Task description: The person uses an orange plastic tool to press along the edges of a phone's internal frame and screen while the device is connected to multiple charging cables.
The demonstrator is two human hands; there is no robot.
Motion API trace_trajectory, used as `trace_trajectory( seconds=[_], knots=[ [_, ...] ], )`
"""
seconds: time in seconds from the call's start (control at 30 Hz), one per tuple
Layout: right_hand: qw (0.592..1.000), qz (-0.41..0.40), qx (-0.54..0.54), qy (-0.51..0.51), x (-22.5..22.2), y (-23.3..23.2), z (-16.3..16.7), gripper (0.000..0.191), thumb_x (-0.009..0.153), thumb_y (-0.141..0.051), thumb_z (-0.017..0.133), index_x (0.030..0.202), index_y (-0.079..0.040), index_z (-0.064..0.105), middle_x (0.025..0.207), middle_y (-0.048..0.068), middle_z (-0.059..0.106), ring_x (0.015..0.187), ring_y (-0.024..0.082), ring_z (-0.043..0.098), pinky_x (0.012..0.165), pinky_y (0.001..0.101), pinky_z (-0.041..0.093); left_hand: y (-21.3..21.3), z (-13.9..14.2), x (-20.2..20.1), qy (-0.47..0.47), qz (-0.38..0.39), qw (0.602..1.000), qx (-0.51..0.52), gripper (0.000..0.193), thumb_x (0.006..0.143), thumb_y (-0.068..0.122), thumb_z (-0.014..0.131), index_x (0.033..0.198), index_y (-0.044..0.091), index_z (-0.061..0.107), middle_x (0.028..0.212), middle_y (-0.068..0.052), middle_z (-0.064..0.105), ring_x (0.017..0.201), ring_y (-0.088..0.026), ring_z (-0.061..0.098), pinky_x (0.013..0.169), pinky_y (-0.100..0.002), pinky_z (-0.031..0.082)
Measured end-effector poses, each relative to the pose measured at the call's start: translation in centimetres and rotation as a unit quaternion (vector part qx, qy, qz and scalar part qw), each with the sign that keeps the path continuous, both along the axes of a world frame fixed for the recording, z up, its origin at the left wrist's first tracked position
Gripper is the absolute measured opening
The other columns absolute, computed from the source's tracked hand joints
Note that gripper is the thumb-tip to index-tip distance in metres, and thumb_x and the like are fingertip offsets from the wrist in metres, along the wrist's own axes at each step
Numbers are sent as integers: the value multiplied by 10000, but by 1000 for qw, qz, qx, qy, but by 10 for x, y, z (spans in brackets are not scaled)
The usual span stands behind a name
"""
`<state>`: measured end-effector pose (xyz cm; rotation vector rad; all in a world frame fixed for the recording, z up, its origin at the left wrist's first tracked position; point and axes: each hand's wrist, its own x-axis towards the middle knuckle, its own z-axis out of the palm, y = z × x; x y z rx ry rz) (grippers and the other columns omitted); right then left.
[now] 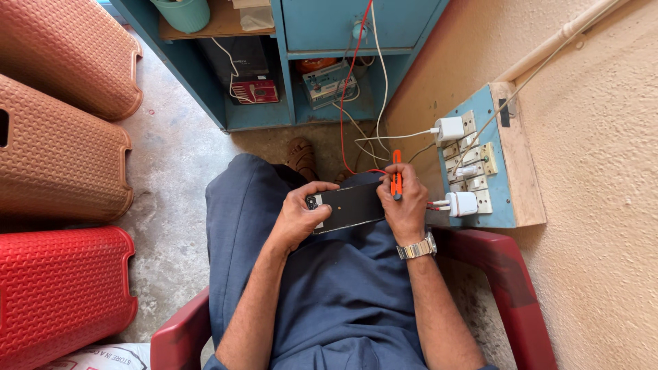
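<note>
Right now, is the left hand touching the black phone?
Touching. The head view shows the left hand wrapped around the left end of the black phone, thumb across its top edge and fingers beneath it, with no gap.

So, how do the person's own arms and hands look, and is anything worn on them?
Both forearms are bare; no sleeves reach into view. The right hand has a silver metal wristwatch with a link band on its wrist. The left hand wears no watch, and no glove covers either hand. I cannot tell whether any finger carries a ring. The clothing below the arms is dark blue.
</note>
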<state>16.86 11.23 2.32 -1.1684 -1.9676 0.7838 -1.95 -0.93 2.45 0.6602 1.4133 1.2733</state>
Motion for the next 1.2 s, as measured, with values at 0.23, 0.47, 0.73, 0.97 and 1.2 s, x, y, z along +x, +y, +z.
trace_trajectory(
  seconds=[0.23,0.47,0.73,0.97,1.2],
  knots=[
    [996,-31,-64,57,11,5,-2,152,974,-65,646,1116,-23,612,928,98,776,817,152,741,760,311,595,1,-6,-4,-55,8,998,-3,429,763,19,627,1181,2,719,920,-55,739,739,-87,677,655,-232,564],
    [996,57,-65,24,15,5,8,226,944,-83,689,1137,-19,591,996,95,764,872,163,751,789,310,600,2,-7,-4,-67,12,998,-19,420,756,2,625,1164,-10,721,928,-69,745,744,-101,692,672,-242,581],
    [982,80,160,-58,-2,-1,8,220,902,40,699,1079,-22,583,930,141,676,878,357,648,783,455,526,4,-13,-4,-81,19,996,-17,418,755,-9,623,1161,-24,720,922,-74,741,734,-102,688,669,-242,580],
    [967,44,229,-101,-7,-4,0,253,882,59,725,1066,-24,572,908,159,642,853,380,618,765,474,513,6,-18,-5,-129,28,991,-24,427,733,-32,630,1151,-41,718,895,-85,741,710,-117,690,651,-246,583],
    [985,8,161,-60,-2,-3,-4,252,913,24,684,1140,-15,583,968,167,648,887,377,635,787,476,503,5,-15,-6,-136,40,989,-33,423,732,-37,633,1145,-43,726,892,-100,742,702,-125,696,650,-249,593]
  ],
)
